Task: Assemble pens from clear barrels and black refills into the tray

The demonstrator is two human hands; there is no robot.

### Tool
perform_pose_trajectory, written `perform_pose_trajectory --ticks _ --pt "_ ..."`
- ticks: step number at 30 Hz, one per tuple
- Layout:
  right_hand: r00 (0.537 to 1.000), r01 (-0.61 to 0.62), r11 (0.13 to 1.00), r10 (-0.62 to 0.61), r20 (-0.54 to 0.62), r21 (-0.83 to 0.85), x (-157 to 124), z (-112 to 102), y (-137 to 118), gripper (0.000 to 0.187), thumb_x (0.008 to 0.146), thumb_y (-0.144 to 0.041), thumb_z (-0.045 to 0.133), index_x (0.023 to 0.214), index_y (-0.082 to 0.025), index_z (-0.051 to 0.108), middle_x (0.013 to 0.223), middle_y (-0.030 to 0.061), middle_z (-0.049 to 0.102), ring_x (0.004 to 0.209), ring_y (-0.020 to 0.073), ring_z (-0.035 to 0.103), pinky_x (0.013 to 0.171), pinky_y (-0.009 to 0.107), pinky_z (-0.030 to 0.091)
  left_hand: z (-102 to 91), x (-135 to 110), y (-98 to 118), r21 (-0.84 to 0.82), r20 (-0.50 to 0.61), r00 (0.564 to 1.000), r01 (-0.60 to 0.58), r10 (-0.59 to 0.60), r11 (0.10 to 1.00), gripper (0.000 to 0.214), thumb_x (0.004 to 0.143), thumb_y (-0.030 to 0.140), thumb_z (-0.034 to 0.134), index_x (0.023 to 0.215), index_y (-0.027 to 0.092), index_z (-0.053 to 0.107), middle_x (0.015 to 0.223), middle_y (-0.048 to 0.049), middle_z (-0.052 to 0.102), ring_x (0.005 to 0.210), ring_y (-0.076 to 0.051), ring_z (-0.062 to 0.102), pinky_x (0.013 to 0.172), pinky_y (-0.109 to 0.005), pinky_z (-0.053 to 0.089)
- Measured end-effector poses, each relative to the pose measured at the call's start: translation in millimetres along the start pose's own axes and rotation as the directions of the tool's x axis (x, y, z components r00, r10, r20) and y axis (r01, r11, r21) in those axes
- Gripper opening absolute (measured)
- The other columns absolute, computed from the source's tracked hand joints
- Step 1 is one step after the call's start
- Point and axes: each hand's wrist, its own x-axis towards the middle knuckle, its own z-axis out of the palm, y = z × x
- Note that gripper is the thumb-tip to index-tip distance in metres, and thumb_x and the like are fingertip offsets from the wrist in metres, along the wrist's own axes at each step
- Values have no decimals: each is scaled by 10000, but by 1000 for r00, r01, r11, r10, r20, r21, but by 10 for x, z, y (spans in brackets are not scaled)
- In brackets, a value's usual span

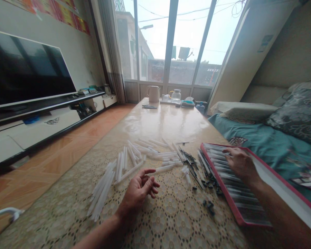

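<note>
My left hand (140, 188) hovers just above the patterned tablecloth, fingers loosely curled and apart, holding nothing. Several white plastic tubes (124, 164) lie scattered and in rows just beyond and left of it. My right hand (239, 162) rests palm down, fingers stretched out, on rows of tubes packed in a red-rimmed tray (223, 197) at the table's right edge. Between my hands lies a heap of thin black rods (190, 162) and small black caps (209, 204).
The long table (168, 121) carries a white jug (153, 93), a glass teapot (176, 95) and a tray at its far end. A TV (26, 69) on a low cabinet stands left. A sofa with teal cover (261, 138) runs along the right.
</note>
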Motion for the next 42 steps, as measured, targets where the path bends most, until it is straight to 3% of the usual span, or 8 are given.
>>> perform_pose_trajectory --ticks 3,7,12,21,29,34,39,42 --pt "990 118 984 -128 66 137 -129 26 -480 180 823 -245 467 875 -203 634 869 41 668 803 163 614 726 252 444 1 -13 -2 17 27 1000 8 -9 1000 344 724 372 638 940 122 543 645 -19 641 522 -111 577 464 -216 443" --pt "946 208 932 -269 179 298 -271 102 -1084 166 813 -209 480 870 -202 635 835 29 652 772 156 604 696 237 434 8 -29 -13 42 30 999 8 -10 999 283 736 354 627 893 130 554 669 -29 650 542 -111 585 477 -216 443" --pt "953 210 944 -256 163 256 -73 270 -1431 257 849 -143 432 1003 -189 632 975 75 610 913 172 559 768 241 390 17 -34 -16 47 33 999 12 -13 999 277 738 355 619 881 128 553 651 -22 639 518 -107 578 465 -215 440" --pt "924 289 942 -321 208 170 188 506 -1606 202 831 -180 498 954 -203 656 1006 76 597 943 189 518 788 267 349 19 -45 -16 14 49 999 23 -23 1000 254 740 339 621 867 130 554 632 -20 633 490 -102 570 452 -210 442" --pt "918 343 925 -367 152 166 -51 212 -1664 132 854 -165 475 897 -183 599 921 65 603 878 187 519 778 293 334 11 -33 0 -58 71 997 20 -16 998 302 712 332 668 903 113 588 665 -51 660 513 -124 597 480 -229 466" --pt "883 407 837 -463 78 365 -479 30 -1823 127 886 -194 444 900 -214 569 869 19 597 843 164 519 772 270 363 -16 -39 15 -294 84 994 98 -76 951 440 713 254 693 1106 124 543 846 -109 694 639 -140 637 580 -246 501" --pt "864 407 753 -501 48 517 -660 -72 -1844 124 883 -231 459 863 -215 580 846 21 600 833 167 535 749 273 385 -21 -51 0 -405 90 991 131 -103 905 265 745 245 666 964 97 642 812 -99 693 648 -124 625 574 -216 491" --pt "916 310 838 -390 96 448 -578 -52 -1624 167 885 -257 444 845 -209 599 806 20 611 769 154 561 688 250 395 -30 -35 9 -418 60 993 121 -106 900 232 730 253 682 888 83 674 756 -88 693 621 -115 619 564 -203 489"
